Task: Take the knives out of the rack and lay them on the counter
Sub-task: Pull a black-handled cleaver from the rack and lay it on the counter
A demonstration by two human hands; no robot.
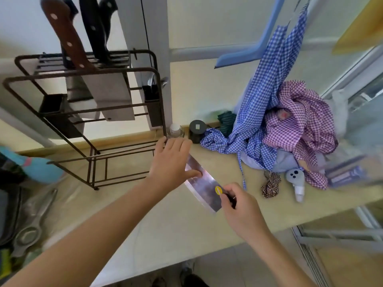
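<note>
A big flat knife (204, 186) is down on the counter (176, 224), in the middle of the scene. Its wide shiny blade points far and a little left, toward the foot of the rack (91, 112). Its handle end points near and right. So the long way of the knife runs on a slant, from far-left to near-right.

The right hand (240, 206) is at the near-right end. It is closed around the dark handle, just past the yellow sticker (218, 190). The left hand (172, 162) is at the far-left part of the blade. Its fingers are spread flat, not gripping anything, and one fingertip (196, 174) rests on the shiny blade. I cannot tell if the blade lies fully flat on the counter or is tipped up a bit.

The rack stands far and left of both hands. More knives are in it: one with a brown handle (64, 36) and a wide blade, and one with a black handle (92, 27) behind it. They stick up out of the top slots, leaning a bit.

I think this knife is almost put down. The next knife is up and to the left, so the left hand is nearer to the rack. The handles are the safe part to grab, and they are on top.

A pile of checked cloths (290, 129) sits on the right, well away from the knife.
</note>
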